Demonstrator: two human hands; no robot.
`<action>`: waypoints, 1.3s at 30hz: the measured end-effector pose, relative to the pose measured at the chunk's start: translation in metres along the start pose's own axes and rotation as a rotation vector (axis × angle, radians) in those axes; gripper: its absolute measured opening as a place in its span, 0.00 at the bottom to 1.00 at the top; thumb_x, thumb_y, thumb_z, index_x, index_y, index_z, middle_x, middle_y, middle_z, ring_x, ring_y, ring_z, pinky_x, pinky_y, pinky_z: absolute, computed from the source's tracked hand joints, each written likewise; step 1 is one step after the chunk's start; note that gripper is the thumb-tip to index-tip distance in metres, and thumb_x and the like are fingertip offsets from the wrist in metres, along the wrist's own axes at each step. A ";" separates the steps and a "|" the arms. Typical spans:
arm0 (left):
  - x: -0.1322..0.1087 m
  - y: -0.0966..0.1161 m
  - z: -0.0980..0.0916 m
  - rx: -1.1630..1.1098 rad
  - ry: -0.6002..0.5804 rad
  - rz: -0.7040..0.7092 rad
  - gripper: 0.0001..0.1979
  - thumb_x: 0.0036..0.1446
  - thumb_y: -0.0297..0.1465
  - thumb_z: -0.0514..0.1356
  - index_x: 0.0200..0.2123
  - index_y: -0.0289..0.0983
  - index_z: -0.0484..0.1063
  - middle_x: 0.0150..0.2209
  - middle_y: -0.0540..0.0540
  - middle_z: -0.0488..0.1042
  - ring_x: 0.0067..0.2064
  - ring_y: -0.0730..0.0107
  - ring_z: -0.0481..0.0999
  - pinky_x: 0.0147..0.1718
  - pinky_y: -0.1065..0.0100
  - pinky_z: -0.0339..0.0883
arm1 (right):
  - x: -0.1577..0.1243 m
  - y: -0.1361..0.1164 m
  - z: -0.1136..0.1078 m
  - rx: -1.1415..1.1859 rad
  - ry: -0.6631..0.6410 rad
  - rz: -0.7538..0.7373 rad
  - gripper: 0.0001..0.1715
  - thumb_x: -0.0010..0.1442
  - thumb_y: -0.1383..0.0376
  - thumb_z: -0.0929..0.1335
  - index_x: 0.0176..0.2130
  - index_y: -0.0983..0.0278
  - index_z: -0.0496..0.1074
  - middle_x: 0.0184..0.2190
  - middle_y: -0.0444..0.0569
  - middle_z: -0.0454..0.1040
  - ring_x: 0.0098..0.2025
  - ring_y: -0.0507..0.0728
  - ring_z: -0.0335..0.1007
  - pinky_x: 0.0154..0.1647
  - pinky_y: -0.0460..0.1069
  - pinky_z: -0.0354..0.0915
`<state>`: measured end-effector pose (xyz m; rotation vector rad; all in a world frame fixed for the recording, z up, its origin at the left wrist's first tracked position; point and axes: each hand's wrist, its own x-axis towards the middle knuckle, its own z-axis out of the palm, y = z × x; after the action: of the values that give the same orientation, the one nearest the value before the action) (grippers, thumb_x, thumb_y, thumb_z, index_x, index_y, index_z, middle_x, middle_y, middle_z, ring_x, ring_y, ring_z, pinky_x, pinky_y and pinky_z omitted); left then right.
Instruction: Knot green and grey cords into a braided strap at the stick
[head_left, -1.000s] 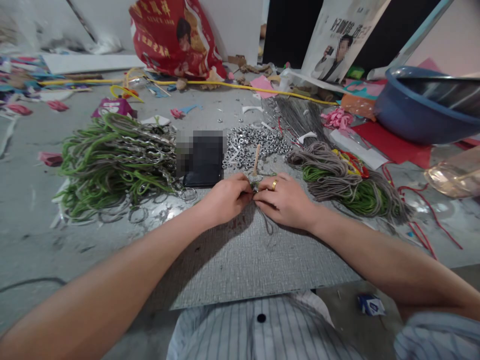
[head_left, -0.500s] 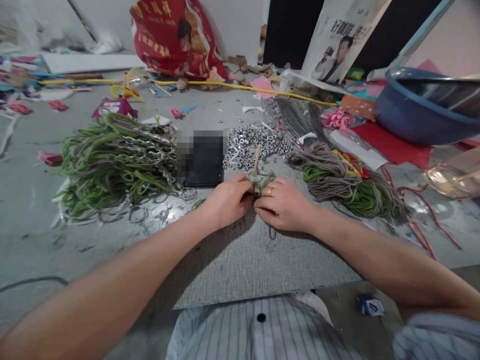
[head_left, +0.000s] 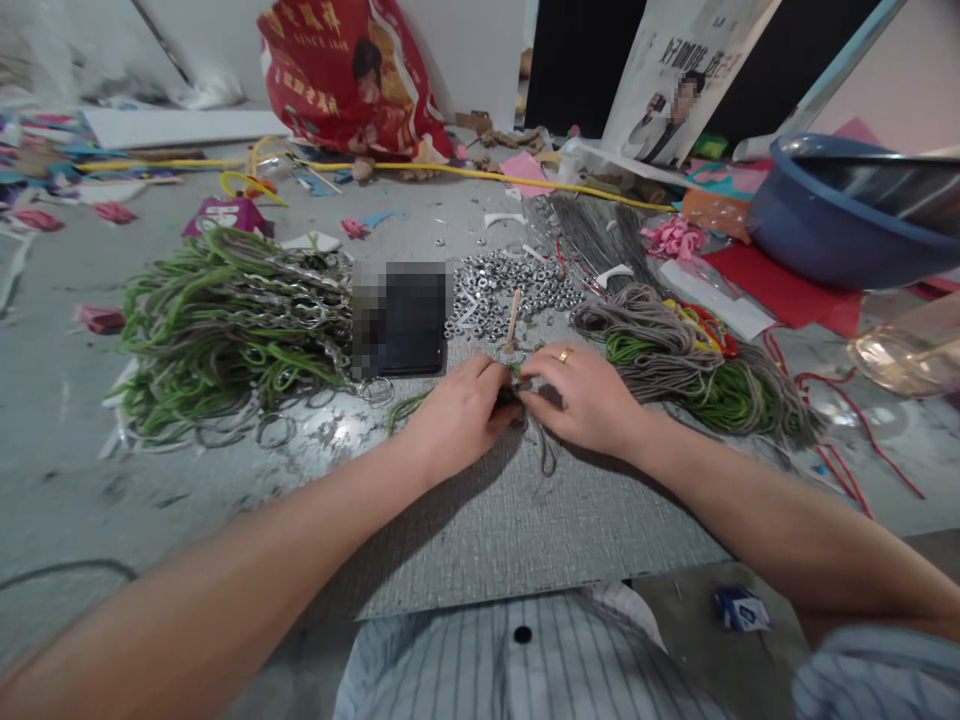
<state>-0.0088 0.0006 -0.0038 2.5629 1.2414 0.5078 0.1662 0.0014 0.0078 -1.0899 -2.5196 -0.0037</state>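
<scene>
My left hand is closed on a green and grey cord, whose green end sticks out to its left. Facing it, my right hand, with a ring on one finger, pinches the same cord between thumb and fingertips. A grey loop of cord hangs below the fingers onto the table. What the fingertips do with the cord is partly hidden. Just beyond the hands lie a small wooden stick and a spread of metal nuts. A dark phone rests left of the nuts.
On the left lies a heap of green and grey cords with chains. Bundles of loose cord lie right of my hand. Farther back are a blue basin, a red bag and a yellow cable.
My right hand has shifted slightly right and up, its fingers less curled. More of the grey loop and of the green cord end shows now. My left hand has barely moved.
</scene>
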 end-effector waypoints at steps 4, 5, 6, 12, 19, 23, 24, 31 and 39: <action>-0.004 0.002 0.001 0.090 0.073 0.023 0.11 0.52 0.29 0.56 0.40 0.30 0.65 0.39 0.39 0.69 0.43 0.58 0.68 0.43 0.57 0.65 | 0.000 0.000 -0.002 -0.130 -0.153 0.047 0.21 0.58 0.60 0.61 0.45 0.73 0.68 0.45 0.57 0.71 0.46 0.61 0.65 0.46 0.54 0.59; -0.005 0.003 0.002 0.106 0.078 0.026 0.12 0.53 0.29 0.56 0.41 0.30 0.65 0.40 0.39 0.69 0.44 0.57 0.68 0.44 0.56 0.64 | -0.001 -0.001 -0.002 -0.158 -0.195 0.052 0.22 0.58 0.60 0.61 0.47 0.73 0.68 0.46 0.58 0.71 0.48 0.62 0.64 0.48 0.55 0.58; -0.005 0.003 0.002 0.120 0.078 0.026 0.12 0.53 0.29 0.55 0.42 0.30 0.64 0.41 0.39 0.69 0.45 0.57 0.68 0.45 0.56 0.64 | -0.001 -0.002 -0.003 -0.184 -0.228 0.056 0.23 0.59 0.60 0.61 0.48 0.73 0.67 0.48 0.58 0.69 0.49 0.62 0.64 0.49 0.56 0.57; -0.009 0.007 0.005 0.175 0.017 0.002 0.20 0.56 0.31 0.51 0.51 0.28 0.60 0.51 0.35 0.66 0.54 0.56 0.63 0.52 0.56 0.59 | -0.003 -0.006 -0.003 -0.273 -0.310 0.100 0.28 0.61 0.58 0.58 0.54 0.73 0.61 0.54 0.60 0.64 0.56 0.64 0.56 0.56 0.65 0.45; -0.012 0.012 0.009 0.262 -0.064 -0.072 0.36 0.54 0.43 0.49 0.57 0.20 0.51 0.58 0.28 0.57 0.61 0.48 0.52 0.57 0.52 0.50 | -0.003 -0.002 -0.003 -0.321 -0.359 0.178 0.36 0.61 0.51 0.55 0.57 0.75 0.55 0.56 0.63 0.60 0.60 0.67 0.50 0.57 0.71 0.35; -0.013 0.013 0.007 0.361 -0.096 -0.096 0.39 0.53 0.48 0.46 0.57 0.20 0.53 0.59 0.27 0.55 0.62 0.47 0.49 0.58 0.51 0.45 | -0.005 0.001 -0.003 -0.357 -0.378 0.227 0.41 0.59 0.47 0.52 0.57 0.76 0.57 0.56 0.65 0.59 0.60 0.68 0.48 0.57 0.72 0.31; -0.014 0.014 0.006 0.381 -0.103 -0.097 0.39 0.53 0.49 0.46 0.57 0.20 0.54 0.59 0.28 0.55 0.62 0.47 0.49 0.58 0.50 0.44 | -0.005 0.001 -0.003 -0.367 -0.382 0.237 0.42 0.59 0.46 0.52 0.57 0.77 0.57 0.56 0.66 0.59 0.60 0.68 0.48 0.57 0.72 0.30; -0.015 0.018 -0.004 0.453 -0.100 -0.077 0.40 0.50 0.52 0.46 0.53 0.23 0.61 0.53 0.28 0.64 0.61 0.43 0.50 0.57 0.45 0.40 | -0.008 0.013 -0.005 -0.420 -0.361 0.312 0.49 0.53 0.39 0.52 0.54 0.76 0.63 0.52 0.68 0.64 0.59 0.72 0.50 0.56 0.71 0.26; -0.016 0.016 -0.004 0.400 -0.046 -0.068 0.41 0.51 0.52 0.47 0.55 0.21 0.58 0.56 0.25 0.58 0.61 0.42 0.49 0.57 0.43 0.39 | -0.010 0.021 -0.008 -0.417 -0.357 0.323 0.50 0.52 0.37 0.53 0.54 0.74 0.63 0.52 0.67 0.65 0.58 0.73 0.51 0.55 0.73 0.26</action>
<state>-0.0086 -0.0215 0.0026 2.8162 1.5405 0.1994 0.1895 0.0077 0.0084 -1.7959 -2.6857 -0.2794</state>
